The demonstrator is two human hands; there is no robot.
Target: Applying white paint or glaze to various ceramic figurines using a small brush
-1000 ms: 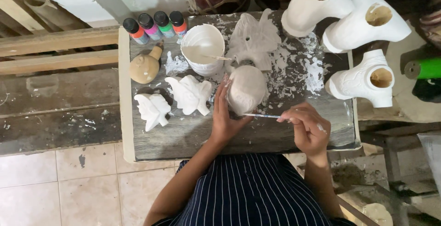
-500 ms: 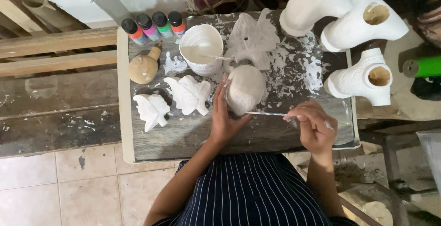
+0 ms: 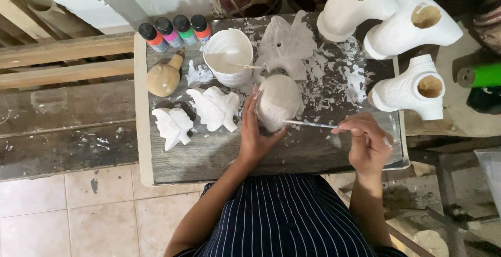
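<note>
My left hand (image 3: 254,137) is still gripping the round carving (image 3: 277,102); my right hand (image 3: 367,141), pinching the brush (image 3: 309,124), is now touching its tip at the carving's four o'clock.

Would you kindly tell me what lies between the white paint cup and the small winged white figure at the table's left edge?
In the head view, a larger white winged figure lies between the paint cup and the small figure.

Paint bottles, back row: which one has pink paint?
The second bottle from the left holds the pink paint. The orange bottle stands to its left, the green bottle to its right, and the red bottle ends the row.
</note>
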